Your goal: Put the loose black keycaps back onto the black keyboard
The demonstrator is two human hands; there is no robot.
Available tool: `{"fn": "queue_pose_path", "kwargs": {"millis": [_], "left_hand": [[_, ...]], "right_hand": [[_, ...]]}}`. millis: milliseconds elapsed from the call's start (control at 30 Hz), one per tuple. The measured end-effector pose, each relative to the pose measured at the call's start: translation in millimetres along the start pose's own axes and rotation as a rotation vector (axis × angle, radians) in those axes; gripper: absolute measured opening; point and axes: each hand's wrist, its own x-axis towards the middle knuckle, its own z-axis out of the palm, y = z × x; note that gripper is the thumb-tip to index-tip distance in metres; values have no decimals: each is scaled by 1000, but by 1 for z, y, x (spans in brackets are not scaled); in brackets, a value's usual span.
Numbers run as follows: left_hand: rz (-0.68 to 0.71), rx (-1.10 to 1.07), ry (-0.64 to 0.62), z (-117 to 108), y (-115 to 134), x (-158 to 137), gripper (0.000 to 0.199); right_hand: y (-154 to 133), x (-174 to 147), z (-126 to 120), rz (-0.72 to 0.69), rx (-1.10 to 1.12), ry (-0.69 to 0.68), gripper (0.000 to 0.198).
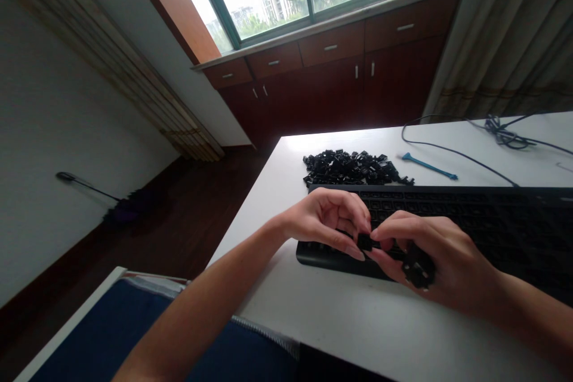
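My left hand (333,221) pinches a small black keycap (365,242) between thumb and fingers, above the left end of the black keyboard (308,253). My right hand (430,250) is closed around a small black tool (418,265). Its thick, rounded end sticks out below the palm, and its thin front meets the keycap at my fingertips. Whether it is a brush I cannot tell. Many of the keyboard's keys look bare of their caps, and my right hand and forearm cover part of it.
Behind the keyboard lies a heap of loose black keycaps (349,168) on the white table (277,191). A blue plastic tool (430,166) and a black cable (465,155) lie to its right. A dark blue chair-like seat (129,322) stands by the table's left edge.
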Motion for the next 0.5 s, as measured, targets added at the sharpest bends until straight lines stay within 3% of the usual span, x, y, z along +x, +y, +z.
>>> {"fn": "queue_pose_path", "kwargs": {"millis": [367,500], "left_hand": [[-75,-22,49,2,4,1,29],[-74,-24,106,3,5,2,27]], "right_hand": [[-2,1,-1,17,-43,8,33],[-3,0,-2,56,-113,69,30]]}}
